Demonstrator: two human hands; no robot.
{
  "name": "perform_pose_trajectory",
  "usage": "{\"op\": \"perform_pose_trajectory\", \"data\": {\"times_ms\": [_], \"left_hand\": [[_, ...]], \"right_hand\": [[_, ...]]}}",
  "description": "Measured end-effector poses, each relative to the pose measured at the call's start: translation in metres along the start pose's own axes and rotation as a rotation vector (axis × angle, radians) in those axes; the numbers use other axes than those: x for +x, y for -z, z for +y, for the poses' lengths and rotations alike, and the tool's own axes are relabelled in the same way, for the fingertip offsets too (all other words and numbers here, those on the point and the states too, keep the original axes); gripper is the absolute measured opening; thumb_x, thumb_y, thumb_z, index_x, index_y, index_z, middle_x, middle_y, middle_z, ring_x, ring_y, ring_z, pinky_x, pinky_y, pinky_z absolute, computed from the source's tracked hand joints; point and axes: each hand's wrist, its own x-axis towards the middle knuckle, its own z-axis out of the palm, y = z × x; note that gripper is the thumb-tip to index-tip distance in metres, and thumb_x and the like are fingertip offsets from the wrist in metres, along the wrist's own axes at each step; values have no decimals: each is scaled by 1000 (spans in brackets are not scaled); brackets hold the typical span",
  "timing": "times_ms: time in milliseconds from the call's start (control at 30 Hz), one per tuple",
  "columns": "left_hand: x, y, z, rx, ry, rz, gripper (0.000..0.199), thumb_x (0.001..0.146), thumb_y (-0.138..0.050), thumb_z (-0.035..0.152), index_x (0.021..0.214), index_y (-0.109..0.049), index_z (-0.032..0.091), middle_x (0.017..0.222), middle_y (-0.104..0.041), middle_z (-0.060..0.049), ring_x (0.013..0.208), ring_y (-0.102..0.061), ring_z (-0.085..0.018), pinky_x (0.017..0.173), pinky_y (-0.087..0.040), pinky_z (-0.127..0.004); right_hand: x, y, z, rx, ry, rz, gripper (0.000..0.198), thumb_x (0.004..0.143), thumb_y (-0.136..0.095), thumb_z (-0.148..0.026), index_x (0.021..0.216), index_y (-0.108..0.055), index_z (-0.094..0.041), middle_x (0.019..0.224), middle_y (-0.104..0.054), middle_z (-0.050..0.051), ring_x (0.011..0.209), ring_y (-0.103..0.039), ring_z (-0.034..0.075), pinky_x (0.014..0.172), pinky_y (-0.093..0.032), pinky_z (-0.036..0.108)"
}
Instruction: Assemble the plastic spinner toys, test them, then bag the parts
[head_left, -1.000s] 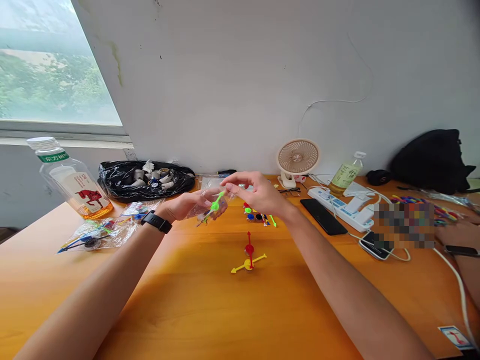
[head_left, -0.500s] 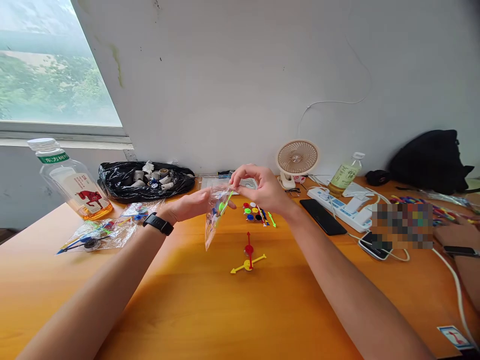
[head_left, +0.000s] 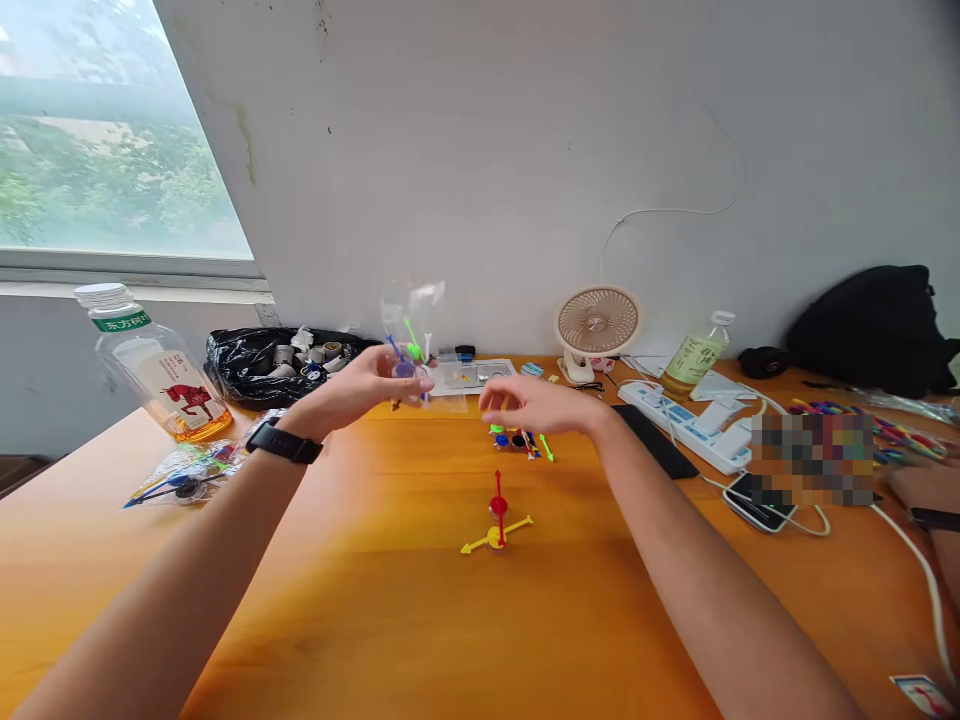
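Left hand (head_left: 367,385): clamped on a clear plastic bag (head_left: 412,308), long axis roughly upright, rising above the hand, coloured plastic arrow spinners (head_left: 414,352) inside. Right hand (head_left: 536,402): curled, grip undetermined, well right of the bag; the nearer hand to a cluster of multicoloured plastic discs and arrows (head_left: 517,440), partly hidden beneath it.

- An office-like workroom, with one long wooden table (head_left: 390,620) across the lower frame.
- Plain painted wall (head_left: 465,150) behind, stained at upper left beside a window (head_left: 112,160) onto greenery.
- Right of centre: a small fan (head_left: 598,322), a power strip (head_left: 675,425) with chargers, and a phone (head_left: 759,502) among cables.
- Mid-frame: plastic arrow spinners (head_left: 498,507) on the tabletop, as at a handwork bench.
- Far right: another person's arm (head_left: 926,485), and a black shape (head_left: 870,325), probably a backpack.
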Motion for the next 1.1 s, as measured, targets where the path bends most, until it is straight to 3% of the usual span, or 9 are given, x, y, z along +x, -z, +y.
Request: {"op": "perform_pose_trajectory", "data": {"times_ms": [33,100,267,367,467,633,833,967,1100], "left_hand": [[-5,-3,3,8,-17,55,42,81,-90,36,112,-72,14,102,-77,-9,89,-73,-19,81,-57,-29],[-17,-14,-4,-18,-2,106,54,78,-92,34,123,-69,17,111,-77,-10,98,-74,-22,89,-58,-33],[-45,-42,-58,-71,182,108,53,79,-90,41,117,-67,14,102,-78,-10,92,-75,-23,83,-58,-33],[-50,-43,-76,-88,187,130,62,74,-94,39,124,-65,15,109,-78,-11,98,-75,-23,88,-58,-34],[-49,-40,-80,-40,137,131,57,74,-94,40,118,-69,14,108,-78,-11,98,-74,-24,87,-59,-34],[-48,-45,-82,-27,96,147,55,76,-92,42,118,-69,15,107,-77,-9,92,-73,-21,81,-58,-29],[-48,-54,-82,88,102,138,36,81,-87,46,90,-73,13,81,-71,-1,71,-63,-13,63,-47,-22],[-48,-58,-77,118,99,182,36,79,-87,46,84,-73,13,76,-69,0,67,-59,-12,60,-44,-22],[-48,-64,-73,126,70,206,37,78,-87,46,82,-72,13,77,-69,0,67,-59,-13,60,-44,-22]], "right_hand": [[0,-4,2,-44,-58,-142,24,90,-68,-37,109,-63,-23,102,-74,4,74,-71,17,62,-50,28],[3,-16,4,-113,-147,-293,31,87,-73,-37,112,-60,-23,96,-75,2,68,-72,17,58,-47,27],[18,-46,11,-124,-194,-373,25,74,-78,-21,92,-60,-22,71,-70,-3,59,-70,18,54,-44,26],[24,-50,16,-73,-171,-424,17,71,-75,-12,80,-63,-19,69,-71,0,61,-71,19,57,-47,28],[23,-43,18,12,-98,-415,11,72,-74,-11,76,-65,-17,68,-71,2,62,-70,18,60,-49,28],[8,-9,8,238,79,-258,18,84,-74,-30,95,-66,-18,81,-74,2,71,-70,15,67,-54,27],[-19,24,-18,538,308,226,30,81,-85,-40,94,-71,-18,83,-73,3,77,-70,16,75,-58,30],[-19,16,-41,556,468,514,22,86,-82,-36,93,-69,-20,89,-72,2,80,-70,16,79,-59,32],[-13,-7,-61,381,565,588,8,95,-69,-29,94,-67,-21,89,-70,2,84,-68,17,81,-56,32]]}}
